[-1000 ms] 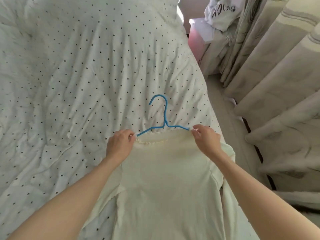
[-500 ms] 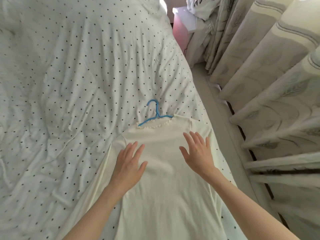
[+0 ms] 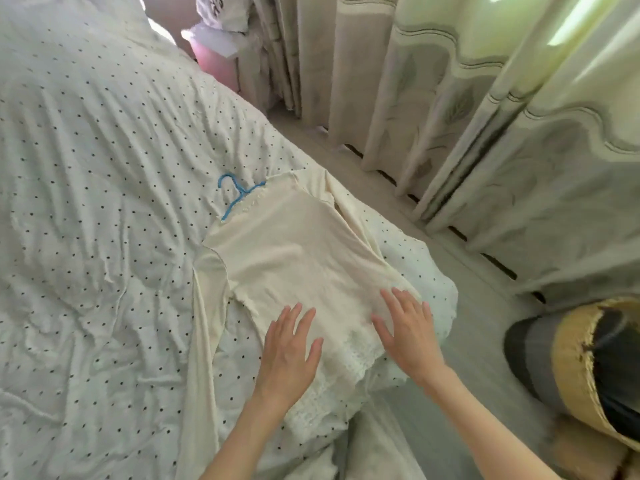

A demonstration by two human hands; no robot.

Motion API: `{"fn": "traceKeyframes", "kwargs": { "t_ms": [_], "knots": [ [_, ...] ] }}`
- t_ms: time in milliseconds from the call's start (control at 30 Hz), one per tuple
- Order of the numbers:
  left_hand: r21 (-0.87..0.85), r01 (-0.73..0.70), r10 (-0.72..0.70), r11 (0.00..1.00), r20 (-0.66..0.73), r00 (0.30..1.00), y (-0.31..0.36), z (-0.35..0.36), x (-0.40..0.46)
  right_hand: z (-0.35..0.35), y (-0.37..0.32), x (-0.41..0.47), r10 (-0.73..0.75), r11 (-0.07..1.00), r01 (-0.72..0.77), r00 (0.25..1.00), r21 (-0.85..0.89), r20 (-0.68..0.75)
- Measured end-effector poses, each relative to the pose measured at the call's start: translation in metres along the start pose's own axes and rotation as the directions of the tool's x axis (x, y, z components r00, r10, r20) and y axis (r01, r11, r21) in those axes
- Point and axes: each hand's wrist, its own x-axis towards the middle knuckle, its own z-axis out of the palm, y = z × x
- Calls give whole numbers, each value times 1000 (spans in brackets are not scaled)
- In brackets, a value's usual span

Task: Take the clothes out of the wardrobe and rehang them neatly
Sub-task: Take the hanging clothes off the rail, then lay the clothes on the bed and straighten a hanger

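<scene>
Pressing flat on the cream top: we have both hands on its lower part, just above the lace hem. Left hand lies palm down with fingers straight and spread, gripping nothing. Right hand is the same, fingers splayed wide, resting near the top's right edge.

The top lies face up on the bed, spread across the polka-dot duvet close to the bed's right edge. The blue hanger is threaded into the top's neckline; its hook and one shoulder arm stick out above the collar, the rest is hidden under the fabric. One long sleeve runs down the top's left side, the other is folded along its right side.

Beyond the top's right edge, past the bed, curtains hang to the floor. A pink box sits far above the hanger, by the curtains.
</scene>
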Motion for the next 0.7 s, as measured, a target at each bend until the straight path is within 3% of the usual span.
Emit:
{"fn": "traceKeyframes", "kwargs": {
  "t_ms": [167,300,433,700],
  "knots": [
    [19,-223,222,975,41,974,48,8,-16,-24,39,-92,220,973,-207,964,101,-148],
    [71,-490,486,869,60,872,110,32,-27,-37,74,-173,425,904,-388,858,179,-289],
    [45,-664,652,746,147,743,183,68,-53,-50,112,-264,632,775,-559,689,295,-355],
    [-36,-917,881,396,296,369,321,158,-164,-58,183,-461,880,450,-770,297,452,-372]
  ]
}}
